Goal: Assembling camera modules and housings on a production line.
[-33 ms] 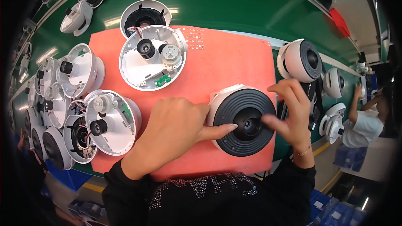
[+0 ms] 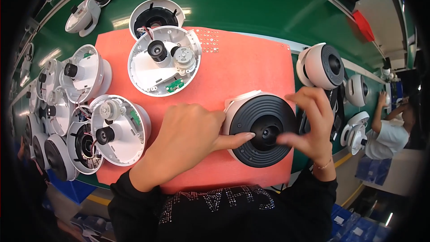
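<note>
A round white device with a black ringed front point(image 2: 244, 152) and a lens-like centre sits on the pink mat, face up. My left hand point(image 2: 190, 130) grips its left side, thumb laid across the black front beside the centre. At its right, my right hand point(image 2: 316, 125) has bent fingers spread apart, fingertips by the upper right rim and thumb over the front, right of the centre. Whether that thumb presses on the surface I cannot tell. Beyond my left hand lies an opened white housing point(image 2: 148, 71) with a motor, a black ribbed cylinder and a green board.
Several opened white housings point(image 2: 127, 145) crowd the left side, wires between their halves. Small screws point(image 2: 208, 40) stand in rows on the pink mat point(image 2: 251, 62). Closed white devices point(image 2: 318, 65) line the right of the green table point(image 2: 242, 0). Another person point(image 2: 389, 130) works at the far right.
My right thumb has come down a little over the black front. My left hand and the device keep their places.
</note>
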The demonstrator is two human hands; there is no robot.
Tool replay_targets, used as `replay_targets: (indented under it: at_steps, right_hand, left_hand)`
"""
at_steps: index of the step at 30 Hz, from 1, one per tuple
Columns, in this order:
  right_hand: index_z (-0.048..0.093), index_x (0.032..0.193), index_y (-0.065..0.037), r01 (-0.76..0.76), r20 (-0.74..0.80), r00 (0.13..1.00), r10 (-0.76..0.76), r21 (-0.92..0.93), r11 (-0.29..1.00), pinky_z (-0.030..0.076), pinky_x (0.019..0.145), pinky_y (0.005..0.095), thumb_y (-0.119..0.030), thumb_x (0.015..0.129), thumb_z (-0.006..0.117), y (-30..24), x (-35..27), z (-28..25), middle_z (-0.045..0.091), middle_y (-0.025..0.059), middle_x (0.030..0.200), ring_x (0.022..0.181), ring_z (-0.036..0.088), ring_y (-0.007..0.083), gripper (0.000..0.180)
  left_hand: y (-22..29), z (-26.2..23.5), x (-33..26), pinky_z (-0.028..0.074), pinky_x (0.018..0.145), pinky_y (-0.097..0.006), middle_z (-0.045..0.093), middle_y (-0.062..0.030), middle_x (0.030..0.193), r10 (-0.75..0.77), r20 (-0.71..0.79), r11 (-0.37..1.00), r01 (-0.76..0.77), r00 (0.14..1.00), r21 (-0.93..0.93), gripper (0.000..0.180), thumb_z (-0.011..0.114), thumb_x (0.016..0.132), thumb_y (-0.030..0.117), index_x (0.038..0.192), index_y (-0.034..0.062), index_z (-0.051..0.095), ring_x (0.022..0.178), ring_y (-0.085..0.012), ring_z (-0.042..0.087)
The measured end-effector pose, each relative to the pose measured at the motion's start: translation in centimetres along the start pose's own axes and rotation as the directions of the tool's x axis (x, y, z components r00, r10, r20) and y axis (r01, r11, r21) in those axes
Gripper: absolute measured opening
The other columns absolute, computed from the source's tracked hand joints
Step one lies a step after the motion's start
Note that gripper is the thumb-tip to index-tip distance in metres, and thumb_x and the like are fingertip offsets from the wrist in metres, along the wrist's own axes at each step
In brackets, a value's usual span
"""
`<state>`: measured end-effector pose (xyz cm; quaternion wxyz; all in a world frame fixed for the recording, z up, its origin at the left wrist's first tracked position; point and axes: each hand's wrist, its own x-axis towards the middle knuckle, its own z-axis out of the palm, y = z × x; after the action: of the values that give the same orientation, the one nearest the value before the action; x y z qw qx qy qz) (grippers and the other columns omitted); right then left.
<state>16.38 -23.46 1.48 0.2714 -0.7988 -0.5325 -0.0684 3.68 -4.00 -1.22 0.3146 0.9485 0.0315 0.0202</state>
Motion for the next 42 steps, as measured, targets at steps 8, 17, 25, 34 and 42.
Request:
replay_targets:
  at_steps: [8,17,25,34,42]
  right_hand:
    - [0.060,0.110,-0.006,0.179,0.430,0.872,-0.235,0.168,0.969,0.039,0.075,0.0346,-0.015,0.063,0.068,-2.6,1.3,-1.8,0.055,0.0099,0.110,0.087,0.046,0.0267,0.049]
    - [0.055,0.108,0.001,0.321,0.251,0.893,-0.374,0.228,0.919,0.044,0.074,0.0349,-0.010,0.064,0.068,-2.5,0.9,-0.4,0.056,0.0197,0.109,0.079,0.058,0.0270,0.047]
    - [0.055,0.108,0.000,0.085,0.242,0.964,-0.111,0.118,0.989,0.040,0.077,0.0395,-0.016,0.058,0.073,-3.6,0.0,-0.3,0.057,0.0142,0.101,0.087,0.056,0.0278,0.055]
    - [0.046,0.116,0.000,-0.008,0.157,0.987,-0.021,0.179,0.984,0.039,0.082,0.0395,-0.023,0.059,0.077,-2.5,0.0,-0.2,0.054,0.0159,0.111,0.099,0.052,0.0297,0.069]
    - [0.038,0.122,0.000,-0.621,0.500,0.782,0.371,0.583,0.524,0.037,0.090,0.0310,-0.021,0.083,0.055,-0.3,-1.6,1.6,0.048,0.0123,0.114,0.106,0.047,0.0178,0.047]
  left_hand:
    - [-0.1,-0.2,-0.2,0.036,0.041,-0.036,0.046,-0.0118,0.042,0.006,0.027,1.000,-0.006,1.000,0.023,0.047,0.065,0.067,0.048,0.055,0.0031,0.057,0.039,-0.0272,0.049]
    - [-0.4,0.3,-0.2,0.033,0.035,-0.034,0.040,-0.0099,0.036,0.069,-0.045,0.997,-0.067,0.997,0.041,0.056,0.061,0.071,0.053,0.046,0.0027,0.054,0.034,-0.0240,0.046]
    - [-0.3,-0.2,-0.1,0.035,0.040,-0.038,0.045,-0.0141,0.042,-0.005,0.058,1.000,0.006,0.998,-0.014,0.052,0.065,0.068,0.050,0.053,0.0016,0.057,0.040,-0.0303,0.047]
    - [0.0,-0.5,-0.1,0.037,0.042,-0.038,0.046,-0.0153,0.043,-0.034,0.057,0.999,0.032,0.998,0.041,0.051,0.065,0.068,0.049,0.055,0.0006,0.057,0.041,-0.0304,0.049]
    - [-1.0,4.9,-0.4,0.049,0.071,-0.036,0.063,-0.0184,0.088,-0.138,0.152,0.566,0.204,0.979,-0.799,0.066,0.064,0.070,0.046,0.111,-0.0037,0.051,0.081,-0.0303,0.063]
